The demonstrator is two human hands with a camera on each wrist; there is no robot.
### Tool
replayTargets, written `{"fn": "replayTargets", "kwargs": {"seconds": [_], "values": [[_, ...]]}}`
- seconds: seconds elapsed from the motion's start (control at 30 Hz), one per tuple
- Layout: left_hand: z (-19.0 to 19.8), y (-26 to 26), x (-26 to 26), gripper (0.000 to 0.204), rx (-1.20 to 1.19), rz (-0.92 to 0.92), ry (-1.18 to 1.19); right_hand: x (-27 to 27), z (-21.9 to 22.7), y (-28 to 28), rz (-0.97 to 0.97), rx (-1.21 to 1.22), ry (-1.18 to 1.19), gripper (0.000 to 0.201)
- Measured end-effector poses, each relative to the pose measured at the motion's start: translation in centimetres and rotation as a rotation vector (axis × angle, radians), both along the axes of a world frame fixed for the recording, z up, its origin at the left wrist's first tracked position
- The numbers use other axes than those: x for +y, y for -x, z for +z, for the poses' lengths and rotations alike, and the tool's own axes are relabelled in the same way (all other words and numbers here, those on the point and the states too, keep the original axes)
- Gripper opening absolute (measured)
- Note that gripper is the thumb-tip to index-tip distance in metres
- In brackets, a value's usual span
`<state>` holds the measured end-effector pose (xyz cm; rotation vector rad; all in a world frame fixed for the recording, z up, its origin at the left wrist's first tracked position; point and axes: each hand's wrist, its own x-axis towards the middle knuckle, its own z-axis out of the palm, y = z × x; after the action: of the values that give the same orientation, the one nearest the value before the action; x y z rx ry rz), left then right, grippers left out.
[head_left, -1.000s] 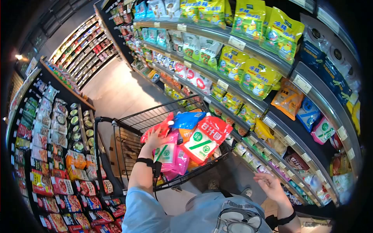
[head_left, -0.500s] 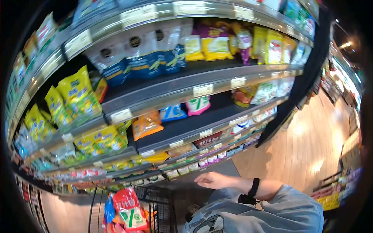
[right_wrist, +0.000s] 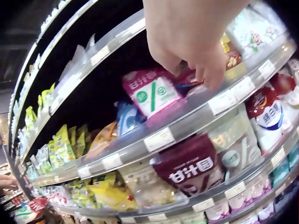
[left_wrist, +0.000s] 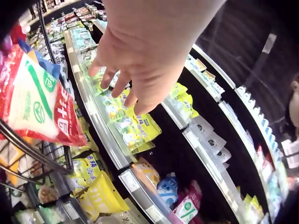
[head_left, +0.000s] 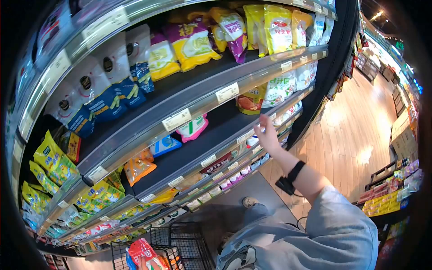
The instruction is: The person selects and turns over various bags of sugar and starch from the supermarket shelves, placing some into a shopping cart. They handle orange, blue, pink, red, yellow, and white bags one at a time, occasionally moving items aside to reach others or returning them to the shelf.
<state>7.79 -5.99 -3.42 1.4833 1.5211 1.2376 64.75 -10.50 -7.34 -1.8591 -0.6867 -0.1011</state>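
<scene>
My right hand (head_left: 268, 137) reaches out at the lip of a shelf, its fingers loosely bent. In the right wrist view that hand (right_wrist: 191, 44) hangs over the shelf edge, fingertips overlapping a partly hidden red packet (right_wrist: 188, 77). Beside it lie a pink-and-white bag (right_wrist: 152, 93), a blue bag (right_wrist: 128, 119) and an orange bag (right_wrist: 102, 137). My left hand (left_wrist: 138, 65) has its fingers spread loosely, with nothing held in them. Near it, a red-and-white bag (left_wrist: 39, 95) sits on top of the shopping cart (head_left: 186, 245).
Price-tagged shelves curve across the front, carrying yellow bags (head_left: 56, 157), blue-and-white bags (head_left: 108, 85) and purple-and-yellow bags (head_left: 191, 42). A maroon bag (right_wrist: 189, 165) stands one level lower. Wooden floor (head_left: 333, 139) stretches to the right, with cartons (head_left: 400, 130) beyond.
The view has swung right along the shelves, leaving the cart at the bottom edge. My right hand has risen from beside my body to the shelf. My left hand no longer lies plainly over the bags.
</scene>
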Motion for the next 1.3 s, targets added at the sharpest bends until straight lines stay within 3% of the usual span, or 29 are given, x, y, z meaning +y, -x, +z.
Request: {"fn": "replayTargets", "kwargs": {"seconds": [0.1, 0.17, 0.2, 0.23, 0.3, 0.37, 0.4, 0.43, 0.47, 0.5, 0.57, 0.63, 0.67, 0.7, 0.77, 0.83, 0.87, 0.9, 0.93, 0.97, 1.0, 1.03, 1.1, 1.13, 1.23, 1.3], "values": [[-0.3, -3.2, 0.1, 0.032, -0.379, 0.007, 0.058, 2.3, 1.0, -6.0, -0.081, -0.07, -0.076, 0.059], [1.7, -6.5, -0.6, 0.035, 0.517, -0.124, -0.158, 3.7, 1.0, -8.5, -0.136, -0.145, -0.112, 0.062], [3.0, -8.9, -1.6, 0.035, 0.366, -0.08, -0.003, 4.5, 1.5, -9.1, -0.077, -0.074, -0.236, 0.066], [1.3, -8.9, -1.4, 0.034, -0.266, -0.002, 0.163, 5.1, 1.8, -9.8, -0.018, -0.003, -0.36, 0.07], [0.7, -10.7, -1.6, 0.03, 0.356, -0.135, -0.01, 6.2, 1.1, -11.3, 0.003, 0.078, -0.46, 0.061], [0.4, -13.0, -1.8, 0.03, 0.372, -0.158, -0.054, 5.9, 1.2, -12.0, 0.051, 0.071, -0.113, 0.044], [0.1, -14.1, -2.0, 0.03, 0.381, -0.188, -0.102, 6.1, 1.6, -11.3, -0.016, -0.139, -0.072, 0.028], [-0.9, -14.8, -2.0, 0.03, 0.387, -0.183, -0.095, 6.3, 1.3, -11.2, -0.009, -0.133, -0.067, 0.028], [-2.2, -15.4, -2.0, 0.03, 0.368, -0.203, -0.004, 6.3, 0.9, -11.2, 0.094, -0.085, -0.136, 0.026], [-1.1, -17.3, -2.1, 0.031, 0.347, -0.222, 0.086, 6.3, 1.0, -10.9, 0.196, -0.036, -0.207, 0.024], [1.9, -22.2, -2.8, 0.024, 0.435, -0.343, -0.048, 5.2, 1.6, -9.3, 0.354, -0.057, -0.093, 0.023], [2.5, -25.6, -3.0, 0.022, 0.373, -0.385, -0.095, 4.2, 1.2, -9.3, 0.579, -0.409, -0.068, 0.043], [-0.5, -25.3, -2.6, 0.031, 0.297, -0.427, -0.016, 3.6, 1.8, -8.7, 0.663, -0.494, -0.075, 0.045], [-0.6, -25.9, -2.5, 0.031, 0.301, -0.417, -0.012, 2.8, 2.7, -8.0, 0.75, -0.579, -0.083, 0.047], [-0.2, -27.9, -2.2, 0.05, 0.428, -0.593, -0.106, 0.7, 5.0, -6.4, 0.884, -0.617, -0.056, 0.045], [-0.2, -30.9, -2.3, 0.06, 0.292, -0.583, -0.176, -0.9, 6.9, -5.1, 1.027, -0.657, -0.033, 0.043], [-2.5, -32.0, -2.5, 0.07, 0.065, -0.504, -0.024, -1.5, 7.5, -4.5, 1.173, -0.451, -0.039, 0.041], [-1.3, -33.6, -2.4, 0.081, 0.224, -0.554, -0.185, -1.9, 8.0, -3.9, 1.315, -0.241, -0.042, 0.041], [0.5, -35.0, -2.5, 0.08, 0.215, -0.616, -0.201, -2.4, 8.1, -3.2, 1.346, -0.237, -0.051, 0.041], [1.6, -35.6, -2.8, 0.079, 0.21, -0.675, -0.216, -2.9, 8.1, -2.6, 1.361, -0.133, 0.104, 0.04], [0.5, -35.1, -3.5, 0.072, 0.122, -0.714, 0.038, -3.1, 7.9, -2.3, 1.371, -0.033, 0.261, 0.04], [-0.2, -35.2, -4.1, 0.055, -0.087, -0.73, 0.197, -2.9, 7.6, -2.1, 1.409, -0.031, 0.248, 0.04], [1.9, -37.0, -5.3, 0.039, -0.453, -0.572, 0.321, -2.6, 7.0, -1.5, 1.329, 0.245, 0.158, 0.037], [2.5, -37.1, -5.5, 0.03, -0.423, -0.557, 0.364, -2.2, 6.8, -1.5, 1.353, 0.434, 0.19, 0.036], [2.6, -36.9, -6.4, 0.027, -0.447, -0.448, 0.477, -1.6, 5.4, -1.0, 1.418, 0.745, 0.279, 0.04], [3.0, -36.5, -6.8, 0.029, -0.433, -0.416, 0.477, -1.4, 5.6, -0.9, 1.46, 0.845, 0.336, 0.041]]}}
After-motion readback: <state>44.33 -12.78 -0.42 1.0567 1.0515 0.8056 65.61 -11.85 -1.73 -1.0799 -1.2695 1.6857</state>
